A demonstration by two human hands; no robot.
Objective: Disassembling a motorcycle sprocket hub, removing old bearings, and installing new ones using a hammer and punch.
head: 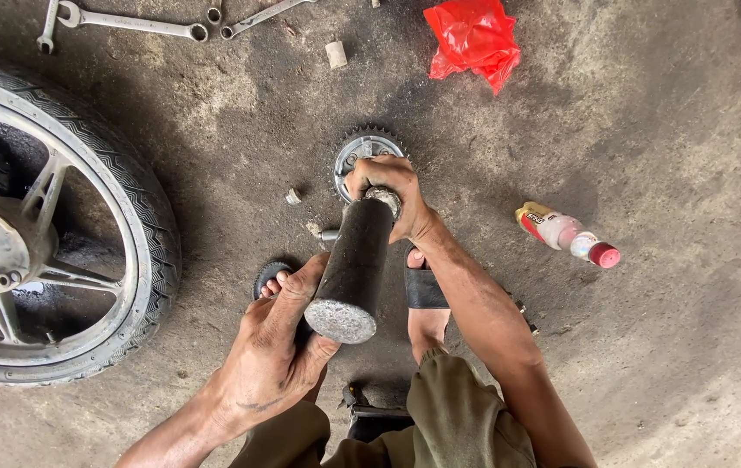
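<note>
Under right hand [388,195], sprocket [362,152] half hidden; both grips, left hand [279,342] too, closed round steel cylinder [351,269].

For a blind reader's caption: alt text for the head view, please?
Both hands hold a thick dark metal cylinder over a sprocket on the concrete floor: left hand low, right hand at its far end. A wheel lies left.

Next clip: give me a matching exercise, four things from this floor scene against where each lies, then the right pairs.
Things:
1. wheel
2. red bag
3. bottle
4. wrenches

Places:
A. top left of the floor
B. right of the right hand
C. left edge
D. top centre

Pairs: 1-C, 2-D, 3-B, 4-A
</note>
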